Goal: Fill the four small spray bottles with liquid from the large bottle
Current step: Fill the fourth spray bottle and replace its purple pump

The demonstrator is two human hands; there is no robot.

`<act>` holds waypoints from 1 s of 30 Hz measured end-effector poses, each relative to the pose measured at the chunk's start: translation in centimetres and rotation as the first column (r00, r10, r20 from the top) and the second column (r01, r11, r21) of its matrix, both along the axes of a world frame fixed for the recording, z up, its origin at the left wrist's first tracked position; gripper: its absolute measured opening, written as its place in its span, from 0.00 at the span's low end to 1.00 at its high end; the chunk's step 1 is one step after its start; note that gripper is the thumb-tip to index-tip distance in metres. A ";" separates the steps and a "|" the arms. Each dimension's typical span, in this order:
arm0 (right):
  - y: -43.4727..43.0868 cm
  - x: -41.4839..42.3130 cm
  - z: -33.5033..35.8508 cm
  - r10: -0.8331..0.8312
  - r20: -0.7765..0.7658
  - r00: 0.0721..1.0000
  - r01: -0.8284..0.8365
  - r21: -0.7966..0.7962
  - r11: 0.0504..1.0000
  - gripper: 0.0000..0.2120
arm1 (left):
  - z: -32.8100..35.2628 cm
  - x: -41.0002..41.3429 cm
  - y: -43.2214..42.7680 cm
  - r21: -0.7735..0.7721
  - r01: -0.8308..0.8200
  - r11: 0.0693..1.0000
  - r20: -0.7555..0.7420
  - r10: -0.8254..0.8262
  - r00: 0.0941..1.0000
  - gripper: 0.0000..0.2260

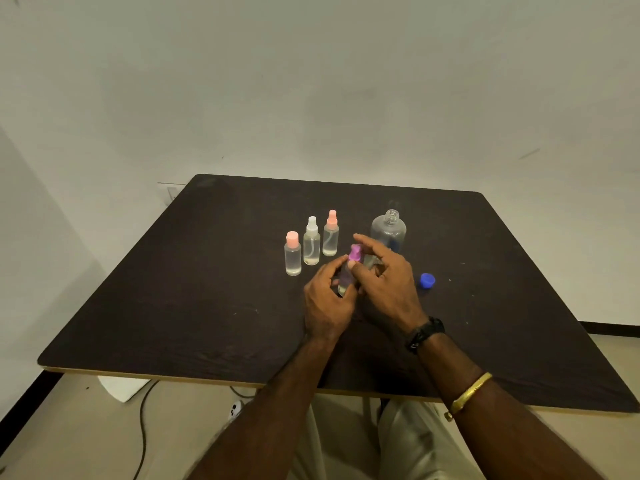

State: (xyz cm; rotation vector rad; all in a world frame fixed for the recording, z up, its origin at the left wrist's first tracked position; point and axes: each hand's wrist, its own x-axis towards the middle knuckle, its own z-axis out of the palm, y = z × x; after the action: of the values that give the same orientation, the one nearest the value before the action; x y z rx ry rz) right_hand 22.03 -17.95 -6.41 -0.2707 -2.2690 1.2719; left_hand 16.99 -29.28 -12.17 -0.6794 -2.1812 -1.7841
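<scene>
Both hands are clamped on one target: the left hand [327,299] wraps its curled fingers round the body of a small spray bottle [345,277], held just above the table [173,289], while the right hand [388,275] pinches the purple spray head [355,253] on top of it. It looks like the head is being screwed on.

This should be a light, thin clear plastic bottle, probably slick if wet. It is best gripped low on the body, with the turning done at the ribbed collar, not the nozzle.

Now the count. There are four small bottles: the one in the grip, plus three standing capped just left of it, the pink flat-cap bottle [293,254], the white-top bottle [311,245] and the pink-sprayer bottle [330,235], all showing liquid. One large bottle [388,230] stands uncapped just beyond the right hand. One blue cap [427,280] lies to the right of the grip.
</scene>
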 end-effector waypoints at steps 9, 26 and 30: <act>-0.3 -0.4 -0.4 -0.078 0.040 0.996 0.080 -0.069 0.994 0.15 | -0.3 -0.3 0.1 -0.029 0.001 1.000 0.024 0.000 1.000 0.20; -1.6 -0.5 -1.2 -0.158 -0.021 0.987 0.155 -0.107 0.982 0.16 | -0.5 -0.5 0.3 0.039 -0.035 0.999 0.066 0.033 0.997 0.17; -1.6 -0.5 -1.0 -0.153 -0.046 0.987 0.145 -0.146 0.979 0.17 | -0.4 -0.7 0.4 0.073 -0.051 0.996 0.114 0.042 0.993 0.19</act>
State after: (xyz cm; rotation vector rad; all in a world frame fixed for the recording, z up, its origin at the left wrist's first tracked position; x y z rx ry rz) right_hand 21.52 -19.55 -7.42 -0.4411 -2.0718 1.3464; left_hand 16.26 -28.88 -12.61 -0.5187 -2.1669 -1.9135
